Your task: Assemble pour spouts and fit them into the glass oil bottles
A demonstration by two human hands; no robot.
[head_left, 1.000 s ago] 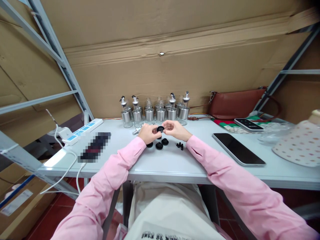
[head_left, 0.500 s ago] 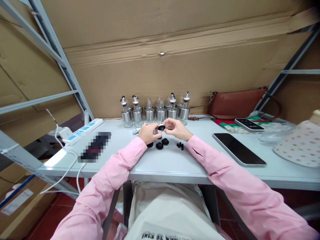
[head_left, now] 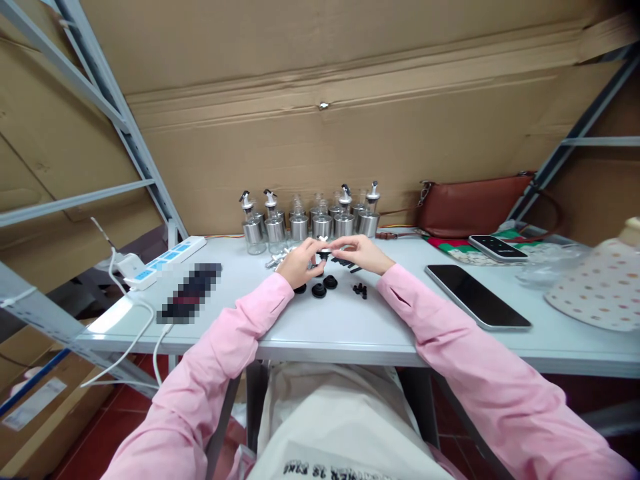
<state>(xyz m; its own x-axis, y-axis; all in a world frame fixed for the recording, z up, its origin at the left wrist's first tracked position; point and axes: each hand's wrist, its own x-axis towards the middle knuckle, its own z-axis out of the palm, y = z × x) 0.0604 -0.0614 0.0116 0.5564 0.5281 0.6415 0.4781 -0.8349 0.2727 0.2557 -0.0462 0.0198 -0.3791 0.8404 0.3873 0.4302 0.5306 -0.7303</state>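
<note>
Between my two hands is a bottle pourer top [head_left: 325, 255], silvery above with a black stopper below. My left hand [head_left: 300, 263] pinches it from the left, thumb low by the black part. From the right, the fingertips of my right hand [head_left: 364, 253] close on its silvery rim. Under and around the hands lie black rubber stoppers [head_left: 319, 291], small black pieces [head_left: 360, 291] and thin black strips [head_left: 345, 263]. Shiny metal spouts [head_left: 279, 259] are heaped by my left hand, which partly hides them.
Behind the hands stands a row of glass bottles with metal sleeves [head_left: 299, 228], some with pourers fitted. To the right are a smartphone [head_left: 477, 297], a black-faced device [head_left: 497, 249], a brown bag [head_left: 473, 207] and a dotted shade [head_left: 597, 287]. A power strip [head_left: 173, 257] lies left.
The pourer top has been turned so that its black stopper, which faced me, now points down. My right hand has flattened over its rim, uncovering the black strips.
</note>
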